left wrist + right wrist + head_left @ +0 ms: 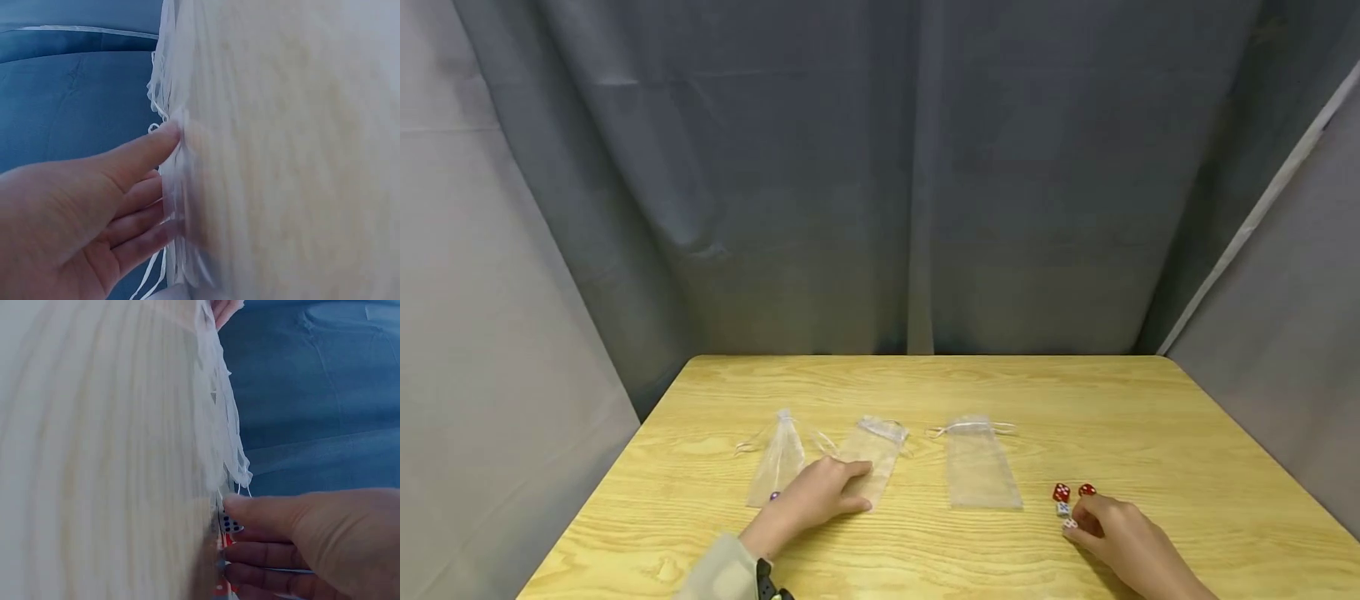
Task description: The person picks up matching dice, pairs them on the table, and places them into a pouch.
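Observation:
My left hand rests on the middle sheer drawstring pouch, thumb and forefinger spread over its lower part. In the left wrist view the thumb and fingers of the hand touch the thin white fabric. At the right, my right hand pinches a white die between thumb and fingertips. Its dark pips show beside the thumb in the right wrist view, where the die is partly covered. Near those fingers lie a red die, a second red die and another white die.
A pouch with gathered top lies left of my left hand, a small purple thing at its lower edge. Another flat sheer pouch lies between my hands. The wooden table ends at grey curtains behind.

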The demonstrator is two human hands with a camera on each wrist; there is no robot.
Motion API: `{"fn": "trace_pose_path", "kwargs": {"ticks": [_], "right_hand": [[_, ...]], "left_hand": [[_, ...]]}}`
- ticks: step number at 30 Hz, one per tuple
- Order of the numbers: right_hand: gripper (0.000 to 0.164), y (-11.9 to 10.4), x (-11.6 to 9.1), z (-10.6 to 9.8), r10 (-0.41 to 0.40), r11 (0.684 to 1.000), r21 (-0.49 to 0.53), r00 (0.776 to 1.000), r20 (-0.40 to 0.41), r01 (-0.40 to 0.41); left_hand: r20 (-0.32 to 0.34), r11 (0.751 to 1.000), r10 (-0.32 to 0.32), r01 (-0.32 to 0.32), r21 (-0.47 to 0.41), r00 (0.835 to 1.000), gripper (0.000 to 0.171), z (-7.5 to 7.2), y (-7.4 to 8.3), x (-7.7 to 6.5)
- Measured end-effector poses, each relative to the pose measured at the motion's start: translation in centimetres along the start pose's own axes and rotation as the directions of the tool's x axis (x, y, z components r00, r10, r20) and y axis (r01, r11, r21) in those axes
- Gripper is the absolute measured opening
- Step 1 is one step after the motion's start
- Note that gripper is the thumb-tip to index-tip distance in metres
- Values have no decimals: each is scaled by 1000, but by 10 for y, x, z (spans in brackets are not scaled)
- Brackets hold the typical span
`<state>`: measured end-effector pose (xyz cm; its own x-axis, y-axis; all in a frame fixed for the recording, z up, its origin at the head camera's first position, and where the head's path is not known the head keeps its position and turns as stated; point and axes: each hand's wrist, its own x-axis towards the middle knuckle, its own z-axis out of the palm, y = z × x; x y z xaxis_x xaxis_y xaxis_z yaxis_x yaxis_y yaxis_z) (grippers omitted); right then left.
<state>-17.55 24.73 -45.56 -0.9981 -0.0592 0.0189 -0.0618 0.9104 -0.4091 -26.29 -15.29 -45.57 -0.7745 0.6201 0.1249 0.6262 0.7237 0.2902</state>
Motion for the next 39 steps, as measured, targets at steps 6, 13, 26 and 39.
{"fn": "trace_pose_path", "kwargs": {"ticks": [6,13,26,39], "right_hand": [[10,-1,1,2,10,1000,-1,1000,-7,-10],[8,-5,-1,2,18,999,39,1000,-4,-18],[18,-14,-23,13,-189,948,171,905,-382,270],[35,-31,-40,14,-240,910,151,787,-569,387]], "left_hand": [[-25,998,39,-38,51,999,51,0,2,-1],[-27,994,69,-66,84,997,48,-3,2,-2],[-46,998,41,-39,54,998,49,0,3,-5],[-69,998,24,-20,56,997,48,0,5,-3]]}}
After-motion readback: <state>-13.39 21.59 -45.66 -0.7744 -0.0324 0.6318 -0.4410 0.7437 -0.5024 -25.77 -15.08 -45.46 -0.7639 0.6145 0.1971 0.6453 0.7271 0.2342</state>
